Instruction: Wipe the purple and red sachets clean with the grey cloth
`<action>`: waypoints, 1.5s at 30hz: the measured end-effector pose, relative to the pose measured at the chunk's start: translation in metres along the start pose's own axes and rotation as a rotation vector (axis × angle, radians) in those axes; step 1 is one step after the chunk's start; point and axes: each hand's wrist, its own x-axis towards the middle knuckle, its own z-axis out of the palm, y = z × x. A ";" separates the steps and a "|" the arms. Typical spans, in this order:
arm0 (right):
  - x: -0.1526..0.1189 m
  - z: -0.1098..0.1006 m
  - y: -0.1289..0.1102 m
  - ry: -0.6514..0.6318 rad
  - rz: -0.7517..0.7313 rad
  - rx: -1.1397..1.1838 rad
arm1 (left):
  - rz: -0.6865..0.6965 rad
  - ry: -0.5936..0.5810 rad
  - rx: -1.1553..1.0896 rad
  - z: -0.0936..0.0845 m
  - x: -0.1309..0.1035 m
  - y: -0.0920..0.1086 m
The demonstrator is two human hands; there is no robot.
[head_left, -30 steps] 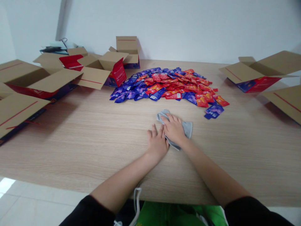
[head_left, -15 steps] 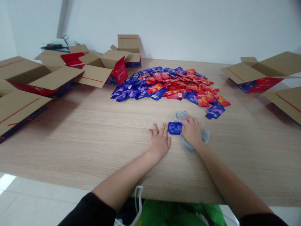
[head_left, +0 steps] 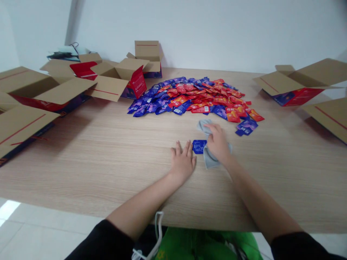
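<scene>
A blue sachet (head_left: 199,147) lies flat on the table in front of me, its right end covered by a cloth. My left hand (head_left: 183,159) rests palm down with fingers spread, the fingertips at the sachet's left end. Under my right hand (head_left: 217,142) is a grey-blue cloth (head_left: 211,160), bunched and pressed against the table over the sachet's right part. Beyond the hands spreads a heap of red and blue sachets (head_left: 189,95). One blue sachet (head_left: 246,127) lies at the heap's near right edge.
Open cardboard boxes stand at the left, among them a red and blue box (head_left: 137,85) and a large box (head_left: 56,97). Another open box (head_left: 298,94) is at the right, with a box flap (head_left: 329,117) nearer me. The table's front edge runs close to my body.
My right hand has slid the cloth a little left and away from me. The left hand stays in place by the sachet.
</scene>
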 end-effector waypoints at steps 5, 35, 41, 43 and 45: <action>-0.004 0.029 -0.041 -0.181 -0.092 -0.110 | 0.000 -0.074 0.011 -0.006 0.001 0.001; -0.031 -0.015 0.051 -0.178 -0.053 -0.431 | -0.004 -0.036 -0.011 -0.004 0.000 0.001; -0.007 -0.030 0.053 -0.157 0.088 -0.181 | -0.004 -0.006 -0.019 0.001 -0.001 0.000; 0.004 -0.030 0.041 -0.118 0.079 -0.081 | -0.005 -0.007 -0.019 0.001 -0.001 0.001; 0.013 -0.024 0.022 -0.073 0.019 -0.006 | -0.002 -0.006 -0.020 0.001 0.000 0.001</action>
